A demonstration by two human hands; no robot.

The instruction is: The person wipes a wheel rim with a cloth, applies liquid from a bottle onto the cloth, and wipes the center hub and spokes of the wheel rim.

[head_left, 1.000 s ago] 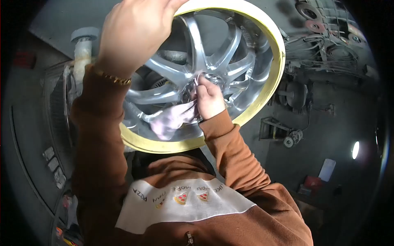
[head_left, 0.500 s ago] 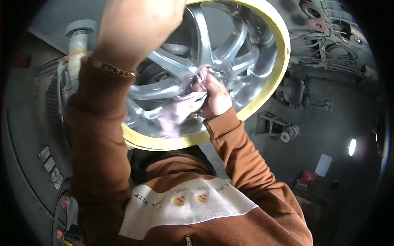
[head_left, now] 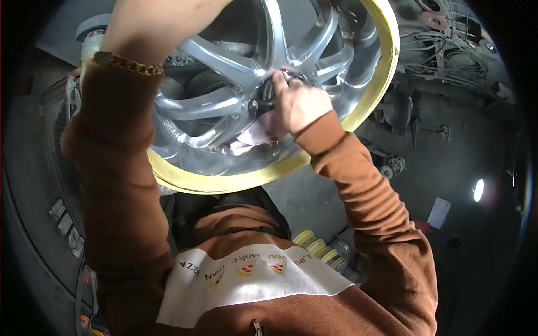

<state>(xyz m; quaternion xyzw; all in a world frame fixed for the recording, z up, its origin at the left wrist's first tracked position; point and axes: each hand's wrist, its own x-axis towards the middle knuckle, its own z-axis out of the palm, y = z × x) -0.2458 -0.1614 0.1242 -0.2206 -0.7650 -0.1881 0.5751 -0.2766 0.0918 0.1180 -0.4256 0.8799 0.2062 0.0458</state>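
A shiny multi-spoke alloy wheel (head_left: 210, 105) with a yellow outer rim fills the upper middle of the view, tilted in front of my torso. My right hand (head_left: 307, 106) presses its fingers at the hub, pinching a pale pink cloth (head_left: 260, 134). Part of that cloth hangs below the hub over the lower spokes. At the upper left, my left hand (head_left: 182, 14) reaches up across the wheel's edge. Its fingers lie beyond the top of the frame, so what they touch is hidden. A gold-coloured chain bracelet (head_left: 131, 65) circles the left wrist.
Behind the wheel on the left stands a post with a round grey top (head_left: 92, 27). Abrasive discs (head_left: 435, 21) and tangled cables (head_left: 457, 61) are at upper right. Yellow-edged round items (head_left: 318, 249) stand near my right side. A bright lamp (head_left: 478, 190) glows at far right.
My right hand has shifted slightly up and right at the hub, its index finger now stretched out. Less of the cloth hangs to the left. My left arm has moved left and up.
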